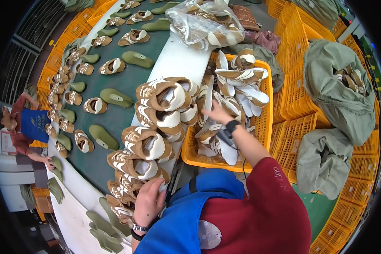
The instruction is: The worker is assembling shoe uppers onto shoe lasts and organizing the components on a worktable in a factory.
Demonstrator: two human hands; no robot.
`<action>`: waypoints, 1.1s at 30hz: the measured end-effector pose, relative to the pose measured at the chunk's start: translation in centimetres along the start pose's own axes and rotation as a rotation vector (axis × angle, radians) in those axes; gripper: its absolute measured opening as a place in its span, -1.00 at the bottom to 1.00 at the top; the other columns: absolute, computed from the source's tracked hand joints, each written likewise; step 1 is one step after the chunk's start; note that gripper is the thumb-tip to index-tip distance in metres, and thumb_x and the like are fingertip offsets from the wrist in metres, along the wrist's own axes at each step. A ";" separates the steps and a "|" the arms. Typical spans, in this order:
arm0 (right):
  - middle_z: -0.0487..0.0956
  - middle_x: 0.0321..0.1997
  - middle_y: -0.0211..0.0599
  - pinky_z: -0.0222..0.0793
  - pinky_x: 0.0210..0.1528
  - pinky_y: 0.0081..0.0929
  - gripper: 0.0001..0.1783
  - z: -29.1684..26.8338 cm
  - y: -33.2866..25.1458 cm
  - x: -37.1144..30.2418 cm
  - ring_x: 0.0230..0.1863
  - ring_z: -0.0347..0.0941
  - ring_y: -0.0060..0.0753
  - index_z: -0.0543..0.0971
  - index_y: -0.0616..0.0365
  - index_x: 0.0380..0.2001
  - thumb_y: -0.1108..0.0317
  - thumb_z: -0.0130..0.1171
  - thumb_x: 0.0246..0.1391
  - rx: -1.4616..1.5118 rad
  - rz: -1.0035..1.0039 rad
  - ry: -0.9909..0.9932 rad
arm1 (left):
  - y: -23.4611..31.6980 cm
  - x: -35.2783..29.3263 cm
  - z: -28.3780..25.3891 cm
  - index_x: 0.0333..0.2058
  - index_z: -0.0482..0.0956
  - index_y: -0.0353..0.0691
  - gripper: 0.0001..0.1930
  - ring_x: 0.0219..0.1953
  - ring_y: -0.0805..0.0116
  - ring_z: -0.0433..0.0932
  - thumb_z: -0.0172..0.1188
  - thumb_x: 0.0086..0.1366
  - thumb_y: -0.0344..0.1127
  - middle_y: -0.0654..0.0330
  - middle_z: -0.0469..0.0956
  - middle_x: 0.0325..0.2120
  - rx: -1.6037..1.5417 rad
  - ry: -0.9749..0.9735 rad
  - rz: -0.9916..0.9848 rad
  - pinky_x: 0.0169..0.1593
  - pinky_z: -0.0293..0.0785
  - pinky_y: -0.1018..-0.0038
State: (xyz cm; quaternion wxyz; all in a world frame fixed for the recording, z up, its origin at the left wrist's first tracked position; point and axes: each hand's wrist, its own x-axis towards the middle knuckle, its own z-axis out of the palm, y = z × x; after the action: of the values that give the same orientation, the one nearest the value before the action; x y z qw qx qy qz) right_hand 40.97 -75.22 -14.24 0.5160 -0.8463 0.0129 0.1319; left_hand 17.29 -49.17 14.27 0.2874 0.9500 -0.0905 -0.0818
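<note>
My right hand [218, 113] reaches into an orange plastic crate [264, 131] full of loose brown-and-white shoe uppers [241, 77]. Its fingers are stretched toward a white-edged upper [208, 95] at the crate's left side, the thumb apart from them; I cannot tell whether they touch it. My left hand [149, 202] rests beside the near end of the stacked brown-and-white shoe uppers [144, 142] on the white table edge. Its fingers are loosely bent and a small white patch shows at the fingertips; no held shoe is visible there.
A green conveyor belt [127, 78] carries uppers and green shoe lasts [115, 98]. A clear bag of uppers [205, 25] lies on the white ledge. Orange crates [285, 93] with grey-green cloths [338, 89] stand at right. Across the belt, a person [25, 125] touches a last.
</note>
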 end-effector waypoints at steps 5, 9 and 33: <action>0.50 -0.10 0.08 0.33 0.01 -0.28 -0.28 8.0 3.4 1.1 -0.05 0.45 -0.09 0.21 0.23 0.14 0.13 0.16 -0.05 -0.021 0.214 0.214 | 1.1 1.3 0.0 -0.16 0.42 -0.33 -0.66 -0.23 -0.08 0.47 0.16 0.01 -0.54 -0.08 0.49 -0.26 -0.024 -0.027 0.006 -0.14 0.41 0.26; 0.56 -0.41 -0.07 0.40 -0.28 -0.33 -0.63 0.4 6.3 0.9 -0.39 0.50 -0.18 0.50 0.28 -0.19 0.20 0.12 0.02 0.112 0.235 0.391 | 1.2 1.6 -0.2 -0.17 0.43 -0.31 -0.68 -0.26 -0.07 0.48 0.15 0.03 -0.54 -0.07 0.50 -0.28 -0.039 -0.039 0.050 -0.17 0.42 0.26; 0.48 -0.23 -0.37 0.36 -0.22 -0.66 -0.57 -10.3 -21.0 -12.7 -0.28 0.40 -0.64 0.34 0.12 0.05 0.12 -0.05 0.21 0.681 -0.246 -0.172 | 0.4 3.3 -1.8 -0.06 0.40 -0.38 -0.64 -0.20 0.39 0.52 0.07 0.17 -0.35 0.16 0.51 -0.21 -1.353 0.127 -0.226 -0.10 0.45 0.47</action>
State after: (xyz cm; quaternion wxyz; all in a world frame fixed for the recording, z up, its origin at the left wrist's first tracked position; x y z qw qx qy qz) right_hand 34.17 -75.93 11.47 0.7793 -0.6071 -0.0889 0.1277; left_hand 20.84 -49.25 15.64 0.8117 0.5683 0.0971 -0.0937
